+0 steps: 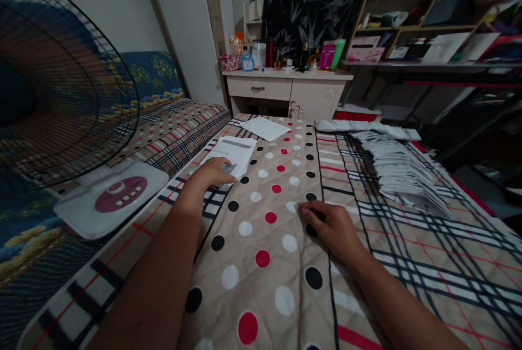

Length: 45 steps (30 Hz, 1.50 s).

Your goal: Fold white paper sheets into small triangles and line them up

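Note:
My left hand [216, 172] is on the near end of some flat white packets [234, 150] lying on the bedspread, its fingers curled over their edge. A grey strip runs across the top packet, with small print below it that I cannot read. Just beyond lies a separate white sheet or envelope [267, 129]. My right hand [330, 222] rests on the dotted part of the bedspread [261, 285], fingers curled and pressed together. Nothing shows between them. To its far right, many thin white packets [402, 170] lie fanned out in an overlapping row.
A caged fan [73, 78] stands close on the left. Beside the bed is a white board-like object with a maroon oval [121, 194]. A cream dresser [261, 88] with bottles and boxes stands at the far end. Loaded shelves [399, 26] fill the back right.

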{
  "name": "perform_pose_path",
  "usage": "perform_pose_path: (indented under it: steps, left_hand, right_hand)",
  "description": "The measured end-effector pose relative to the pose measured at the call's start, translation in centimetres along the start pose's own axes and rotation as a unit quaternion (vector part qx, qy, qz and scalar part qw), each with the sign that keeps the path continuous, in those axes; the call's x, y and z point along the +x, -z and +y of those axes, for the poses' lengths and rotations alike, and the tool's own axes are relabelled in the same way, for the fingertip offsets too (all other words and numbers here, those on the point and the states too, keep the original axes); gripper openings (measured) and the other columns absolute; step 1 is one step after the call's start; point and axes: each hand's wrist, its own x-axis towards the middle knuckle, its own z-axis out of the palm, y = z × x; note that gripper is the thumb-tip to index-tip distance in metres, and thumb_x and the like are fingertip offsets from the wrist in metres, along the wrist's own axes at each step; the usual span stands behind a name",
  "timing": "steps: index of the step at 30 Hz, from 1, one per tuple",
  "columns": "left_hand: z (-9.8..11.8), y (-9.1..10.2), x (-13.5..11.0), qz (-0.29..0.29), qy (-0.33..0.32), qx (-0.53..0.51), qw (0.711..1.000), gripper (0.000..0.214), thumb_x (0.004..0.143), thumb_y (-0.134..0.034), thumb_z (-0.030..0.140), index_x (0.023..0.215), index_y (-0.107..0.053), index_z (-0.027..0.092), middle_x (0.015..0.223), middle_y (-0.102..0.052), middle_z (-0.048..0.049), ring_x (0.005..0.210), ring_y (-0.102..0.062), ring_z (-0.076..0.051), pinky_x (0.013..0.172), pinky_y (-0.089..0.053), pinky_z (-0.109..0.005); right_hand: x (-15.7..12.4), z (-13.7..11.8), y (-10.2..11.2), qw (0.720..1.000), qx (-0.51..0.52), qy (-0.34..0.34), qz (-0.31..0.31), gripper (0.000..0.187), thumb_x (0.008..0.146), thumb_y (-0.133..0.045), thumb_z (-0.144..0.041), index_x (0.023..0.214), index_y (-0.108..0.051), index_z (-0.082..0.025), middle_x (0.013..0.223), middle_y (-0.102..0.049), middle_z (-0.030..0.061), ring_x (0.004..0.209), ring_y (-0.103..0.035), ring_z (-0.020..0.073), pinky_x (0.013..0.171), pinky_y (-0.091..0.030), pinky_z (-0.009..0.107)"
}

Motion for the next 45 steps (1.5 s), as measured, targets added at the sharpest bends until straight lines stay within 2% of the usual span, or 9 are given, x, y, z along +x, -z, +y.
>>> perform_pose_path:
  steps: [7,16,23,28,34,37,39,41,45]
  left_hand:
    - [0.6,0.4,-0.3,0.007,0.003,0.013,1.000,0.060,0.071,-0.063,0.034,0.130,-0.062,0.019,0.138,-0.059,-0.0085,0.126,-0.056,-0.024,0.104,-0.043,-0.025]
    - [1.3,0.5,-0.4,0.034,-0.030,0.064,0.997,0.063,0.065,-0.063,0.019,0.128,-0.062,0.016,0.132,-0.063,-0.0130,0.121,-0.059,-0.028,0.102,-0.046,-0.031]
    - [1.0,1.2,-0.8,0.043,-0.042,0.026,0.998,0.045,0.060,-0.066,0.011,0.103,-0.075,0.019,0.105,-0.074,-0.0081,0.101,-0.068,-0.026,0.092,-0.052,-0.031]
    - [0.7,1.2,-0.5,0.049,-0.017,0.008,0.999,0.042,0.063,-0.060,0.006,0.099,-0.077,0.020,0.098,-0.076,-0.0063,0.094,-0.069,-0.024,0.089,-0.053,-0.029]
    - [0.6,1.5,-0.6,0.114,-0.004,0.014,0.993,0.037,0.068,-0.058,0.008,0.096,-0.078,0.021,0.100,-0.075,-0.0076,0.094,-0.069,-0.024,0.088,-0.053,-0.030]
    - [2.3,2.1,-1.3,0.157,-0.025,0.017,0.987,0.034,0.070,-0.056,0.010,0.094,-0.078,0.022,0.099,-0.075,-0.0090,0.094,-0.068,-0.026,0.086,-0.052,-0.035]
    - [4.6,2.1,-2.3,0.175,-0.055,0.009,0.983,0.033,0.070,-0.057,0.010,0.092,-0.078,0.022,0.096,-0.075,-0.0086,0.093,-0.068,-0.027,0.085,-0.052,-0.036]
    - [7.7,1.4,-3.7,0.156,-0.124,-0.039,0.979,0.034,0.070,-0.057,0.009,0.095,-0.077,0.020,0.088,-0.075,-0.0071,0.084,-0.068,-0.024,0.080,-0.052,-0.034]
    - [13.9,-1.2,-7.4,0.106,-0.270,-0.156,0.944,0.033,0.071,-0.056,0.005,0.093,-0.077,0.016,0.081,-0.074,-0.0075,0.073,-0.066,-0.018,0.073,-0.052,-0.030]
  right_hand:
    - [-0.1,-0.2,0.1,1.000,0.009,0.000,-0.002,0.028,0.089,-0.054,-0.038,0.094,-0.077,-0.023,0.087,-0.077,0.0035,0.075,-0.071,0.0204,0.066,-0.051,0.029]
    - [-0.1,0.1,0.1,1.000,0.011,0.000,0.000,0.027,0.089,-0.055,-0.038,0.095,-0.076,-0.023,0.084,-0.077,0.0028,0.072,-0.070,0.0195,0.063,-0.050,0.028]
    - [0.0,-0.4,0.2,1.000,0.016,0.003,-0.001,0.026,0.089,-0.055,-0.036,0.094,-0.077,-0.023,0.085,-0.077,0.0034,0.074,-0.071,0.0208,0.062,-0.050,0.028]
    - [-0.1,-0.3,0.2,1.000,0.019,-0.007,-0.003,0.026,0.089,-0.055,-0.037,0.095,-0.077,-0.024,0.087,-0.077,0.0028,0.076,-0.071,0.0207,0.066,-0.051,0.029]
    - [-0.1,-0.1,0.1,1.000,0.024,-0.003,-0.010,0.026,0.089,-0.055,-0.037,0.096,-0.076,-0.024,0.087,-0.077,0.0028,0.077,-0.070,0.0205,0.068,-0.050,0.030]
    - [-0.1,0.0,0.1,1.000,0.026,0.002,-0.004,0.025,0.090,-0.055,-0.037,0.093,-0.076,-0.023,0.085,-0.076,0.0036,0.076,-0.069,0.0205,0.067,-0.051,0.030]
    - [-0.1,-0.1,0.1,0.999,0.033,0.018,0.026,0.024,0.088,-0.057,-0.034,0.099,-0.074,-0.023,0.089,-0.074,0.0049,0.073,-0.067,0.0191,0.064,-0.051,0.030]
    - [-0.2,-0.4,0.3,0.995,0.048,0.056,0.073,0.035,0.085,-0.060,-0.028,0.119,-0.067,-0.024,0.111,-0.069,0.0077,0.073,-0.064,0.0167,0.062,-0.052,0.029]
    - [-0.3,-0.8,0.5,0.983,0.067,0.136,0.106,0.070,0.079,-0.058,-0.014,0.145,-0.041,-0.031,0.151,-0.037,0.0101,0.093,-0.063,0.0179,0.063,-0.054,0.028]
